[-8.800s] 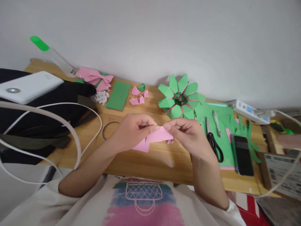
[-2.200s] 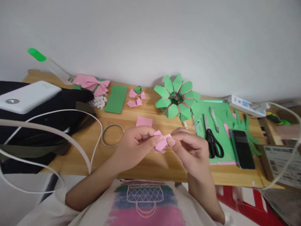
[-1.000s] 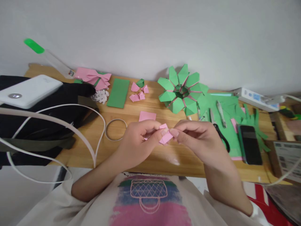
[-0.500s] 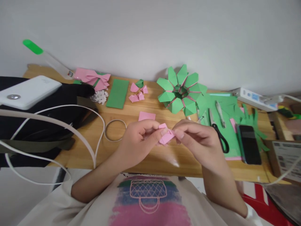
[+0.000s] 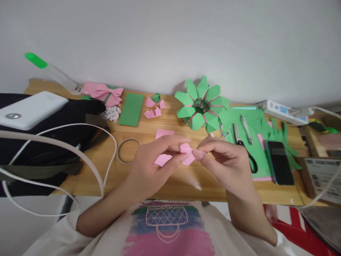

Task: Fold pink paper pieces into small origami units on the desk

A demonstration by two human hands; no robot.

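A small folded piece of pink paper is pinched between my two hands above the front of the table. My left hand grips its left side between thumb and fingers. At its right edge, my right hand holds it with thumb and forefinger. Another pink paper shows in the gap inside my left hand; I cannot tell whether the hand touches it. Behind the left hand lies a flat pink paper, partly covered. Small folded pink pieces lie farther back.
A green paper flower ring stands near the wall. To the right are scissors, a pen, a phone and a power strip. A tape roll, a green paper and a power bank are leftward.
My left fingers have spread wider, so the other pink paper now shows between them. The pinched piece has tilted slightly. The whole view has shifted a little.
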